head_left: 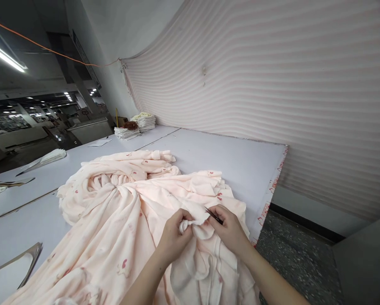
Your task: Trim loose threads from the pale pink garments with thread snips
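A large heap of pale pink plush fabric point(120, 228) with small darker pink motifs lies in folds over the table in front of me. My left hand point(177, 235) is closed on a bunched edge of this fabric. My right hand point(224, 226) is closed around a small dark pointed tool point(214, 215), which looks like thread snips; its handle is mostly hidden in my palm. The tool's tip points up and left, close to the fabric edge. Layered fabric edges hang below both hands.
The pale table point(234, 146) carries stacked folded cloths point(143, 122) at the back and a white cloth pile point(51, 157) at left. A board with white sheets point(13, 271) lies near left. Striped cloth point(256, 76) covers the wall. Speckled floor point(300, 254) shows at right.
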The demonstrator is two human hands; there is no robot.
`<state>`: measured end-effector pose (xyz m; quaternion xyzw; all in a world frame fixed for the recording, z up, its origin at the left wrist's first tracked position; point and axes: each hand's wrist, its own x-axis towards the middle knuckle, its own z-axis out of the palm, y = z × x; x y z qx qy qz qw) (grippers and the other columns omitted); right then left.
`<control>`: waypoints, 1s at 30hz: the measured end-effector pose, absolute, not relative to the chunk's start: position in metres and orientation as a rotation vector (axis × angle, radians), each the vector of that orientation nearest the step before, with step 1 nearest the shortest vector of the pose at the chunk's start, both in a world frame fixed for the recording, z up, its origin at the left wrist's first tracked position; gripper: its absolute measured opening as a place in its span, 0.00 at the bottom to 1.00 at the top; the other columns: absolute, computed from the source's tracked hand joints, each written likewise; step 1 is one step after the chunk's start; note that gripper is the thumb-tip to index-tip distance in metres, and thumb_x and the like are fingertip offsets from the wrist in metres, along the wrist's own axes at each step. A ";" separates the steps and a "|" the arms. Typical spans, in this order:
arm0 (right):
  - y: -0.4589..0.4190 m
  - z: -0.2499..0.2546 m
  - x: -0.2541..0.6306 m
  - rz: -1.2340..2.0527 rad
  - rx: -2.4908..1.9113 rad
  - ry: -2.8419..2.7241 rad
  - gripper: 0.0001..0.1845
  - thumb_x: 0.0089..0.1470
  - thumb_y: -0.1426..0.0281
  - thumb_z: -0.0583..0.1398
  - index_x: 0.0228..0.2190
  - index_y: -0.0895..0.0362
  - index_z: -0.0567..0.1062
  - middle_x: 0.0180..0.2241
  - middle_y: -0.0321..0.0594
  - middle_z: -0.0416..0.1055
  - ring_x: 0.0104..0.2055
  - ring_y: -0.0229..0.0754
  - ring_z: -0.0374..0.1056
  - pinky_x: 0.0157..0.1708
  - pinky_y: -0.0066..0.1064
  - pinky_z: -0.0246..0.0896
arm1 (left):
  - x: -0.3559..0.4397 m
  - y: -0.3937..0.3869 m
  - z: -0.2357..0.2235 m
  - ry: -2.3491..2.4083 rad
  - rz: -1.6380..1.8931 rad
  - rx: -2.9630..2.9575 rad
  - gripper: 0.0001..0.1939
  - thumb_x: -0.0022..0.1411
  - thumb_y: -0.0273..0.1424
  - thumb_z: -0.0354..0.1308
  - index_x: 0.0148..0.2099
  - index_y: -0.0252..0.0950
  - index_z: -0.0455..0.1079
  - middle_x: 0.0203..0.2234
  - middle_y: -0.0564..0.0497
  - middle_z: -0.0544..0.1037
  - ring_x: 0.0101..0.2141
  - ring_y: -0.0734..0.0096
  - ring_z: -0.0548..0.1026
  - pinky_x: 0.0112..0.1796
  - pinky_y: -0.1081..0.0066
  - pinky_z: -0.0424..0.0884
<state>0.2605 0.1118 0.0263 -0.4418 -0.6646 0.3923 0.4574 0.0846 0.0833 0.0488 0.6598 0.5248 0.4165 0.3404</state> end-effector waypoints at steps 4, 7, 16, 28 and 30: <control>0.113 0.027 0.253 1.034 -1.063 -1.473 0.05 0.52 0.67 0.56 0.29 0.57 0.68 0.26 0.35 0.68 0.29 0.39 0.66 0.30 0.28 0.60 | 0.088 0.078 0.050 1.297 1.035 1.425 0.10 0.57 0.35 0.55 0.38 0.35 0.71 0.31 0.51 0.75 0.33 0.68 0.71 0.34 0.74 0.65; 0.106 0.028 0.251 0.992 -0.999 -1.440 0.07 0.53 0.66 0.57 0.33 0.55 0.66 0.29 0.36 0.69 0.31 0.39 0.68 0.31 0.28 0.62 | 0.091 0.077 0.049 1.256 1.062 1.128 0.12 0.56 0.39 0.57 0.37 0.35 0.69 0.24 0.55 0.73 0.25 0.74 0.69 0.27 0.77 0.62; 0.097 0.027 0.245 0.842 -0.927 -1.781 0.05 0.54 0.70 0.56 0.33 0.54 0.72 0.31 0.38 0.73 0.35 0.42 0.69 0.35 0.30 0.64 | 0.087 0.071 0.052 1.241 1.049 1.361 0.14 0.60 0.40 0.53 0.36 0.35 0.73 0.29 0.51 0.75 0.34 0.67 0.71 0.36 0.73 0.65; 0.092 0.033 0.249 1.138 -0.948 -1.597 0.11 0.53 0.61 0.58 0.35 0.56 0.72 0.33 0.38 0.71 0.36 0.41 0.67 0.36 0.29 0.63 | 0.097 0.066 0.058 1.264 1.162 0.999 0.15 0.52 0.40 0.61 0.36 0.34 0.70 0.25 0.52 0.75 0.26 0.72 0.71 0.26 0.77 0.64; 0.091 0.037 0.254 1.111 -0.970 -1.676 0.12 0.53 0.63 0.59 0.37 0.55 0.75 0.38 0.42 0.73 0.42 0.44 0.68 0.41 0.32 0.63 | 0.096 0.065 0.057 1.223 1.167 0.951 0.15 0.52 0.40 0.61 0.37 0.34 0.69 0.25 0.52 0.75 0.25 0.73 0.71 0.26 0.77 0.64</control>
